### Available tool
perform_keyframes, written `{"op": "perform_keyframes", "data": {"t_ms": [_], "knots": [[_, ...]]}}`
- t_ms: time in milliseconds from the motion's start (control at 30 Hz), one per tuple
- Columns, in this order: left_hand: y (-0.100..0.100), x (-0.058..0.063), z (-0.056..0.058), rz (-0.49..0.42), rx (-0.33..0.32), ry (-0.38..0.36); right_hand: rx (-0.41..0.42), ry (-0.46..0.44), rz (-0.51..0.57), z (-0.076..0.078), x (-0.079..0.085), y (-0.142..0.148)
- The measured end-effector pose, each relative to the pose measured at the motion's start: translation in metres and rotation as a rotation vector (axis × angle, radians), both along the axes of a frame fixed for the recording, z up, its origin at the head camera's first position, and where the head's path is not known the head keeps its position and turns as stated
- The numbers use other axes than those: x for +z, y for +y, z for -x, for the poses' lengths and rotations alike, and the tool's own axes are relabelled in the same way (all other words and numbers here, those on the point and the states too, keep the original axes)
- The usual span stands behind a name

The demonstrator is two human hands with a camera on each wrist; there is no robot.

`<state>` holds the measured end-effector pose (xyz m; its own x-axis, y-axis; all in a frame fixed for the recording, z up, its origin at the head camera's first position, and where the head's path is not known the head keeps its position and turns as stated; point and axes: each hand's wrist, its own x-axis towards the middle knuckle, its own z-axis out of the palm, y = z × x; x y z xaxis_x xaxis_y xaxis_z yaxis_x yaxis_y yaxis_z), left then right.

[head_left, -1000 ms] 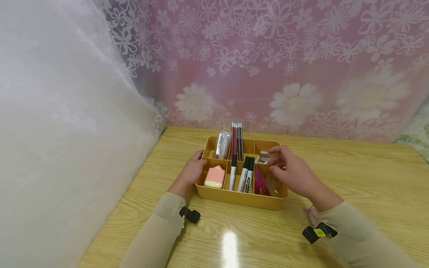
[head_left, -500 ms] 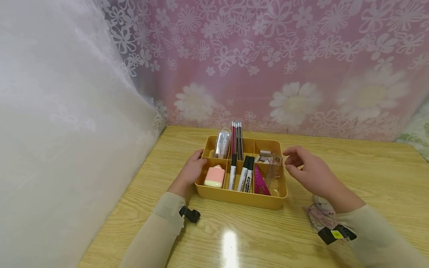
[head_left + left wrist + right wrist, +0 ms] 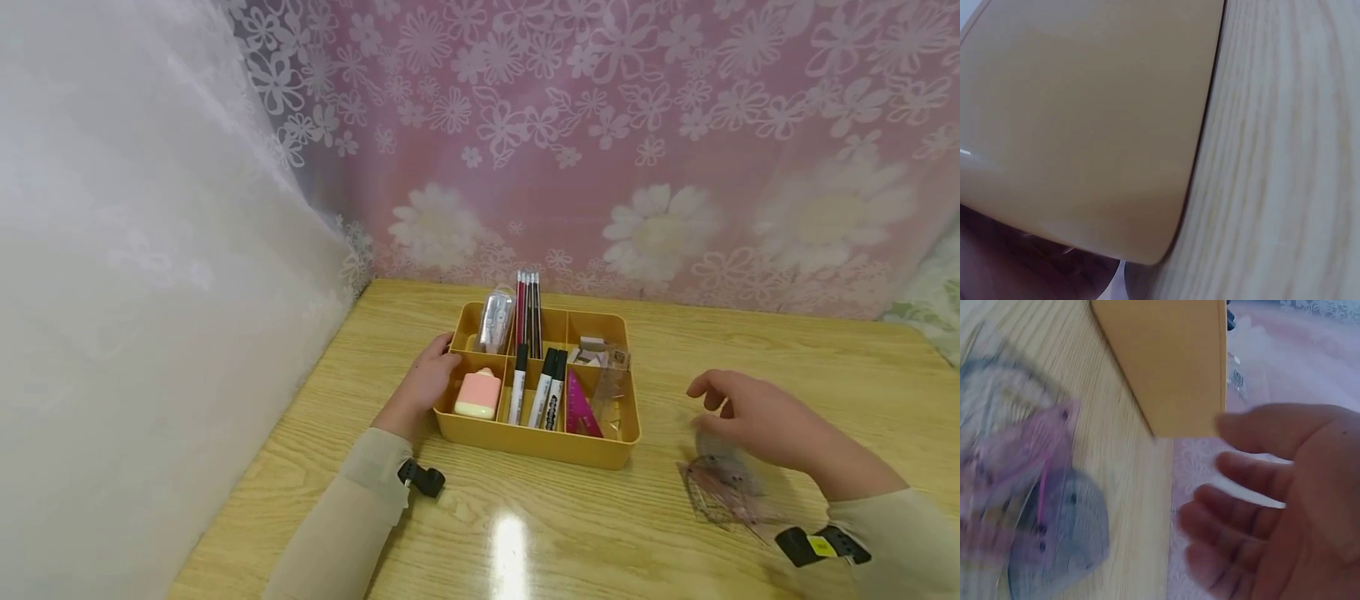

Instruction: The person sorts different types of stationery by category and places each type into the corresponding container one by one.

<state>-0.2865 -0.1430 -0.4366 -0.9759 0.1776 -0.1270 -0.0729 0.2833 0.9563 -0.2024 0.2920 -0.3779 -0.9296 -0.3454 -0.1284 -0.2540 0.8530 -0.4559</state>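
Note:
A yellow compartment organizer stands on the table. My left hand grips its left wall, the thumb at the rim; the left wrist view shows the organizer's outer wall close up. In the front right compartment are a magenta set square and a clear ruler. My right hand is in the air to the right of the organizer, holding nothing, its fingers loosely bent. Below it lies a pile of clear and pink rulers, with a grey-tinted protractor in the right wrist view.
Other compartments hold a pink correction tape or bottle-shaped item, several black-capped markers, pencils, a clear packaged compass and erasers. A flowered curtain hangs behind, with a white sheet at left.
My right hand has left the organizer's right side and moved right and toward me, over the pile of rulers. The clear ruler now leans in the front right compartment. The left hand stays put.

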Motion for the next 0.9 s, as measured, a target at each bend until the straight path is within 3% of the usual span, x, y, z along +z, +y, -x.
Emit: {"op": "perform_keyframes", "data": {"t_ms": [167,367,667,900], "knots": [[-0.002,-0.001,0.000,-0.004,-0.001,0.007,0.009,-0.125,-0.098,-0.001,-0.007,0.012],[-0.001,-0.001,0.000,0.012,-0.007,0.016,0.033,-0.237,-0.126,-0.008,-0.015,0.017],[0.001,0.002,-0.001,0.000,-0.008,0.013,0.023,-0.306,-0.139,-0.025,-0.026,0.012],[0.000,0.001,-0.001,0.005,-0.009,0.013,0.022,-0.275,-0.161,-0.026,-0.027,0.011]]}}
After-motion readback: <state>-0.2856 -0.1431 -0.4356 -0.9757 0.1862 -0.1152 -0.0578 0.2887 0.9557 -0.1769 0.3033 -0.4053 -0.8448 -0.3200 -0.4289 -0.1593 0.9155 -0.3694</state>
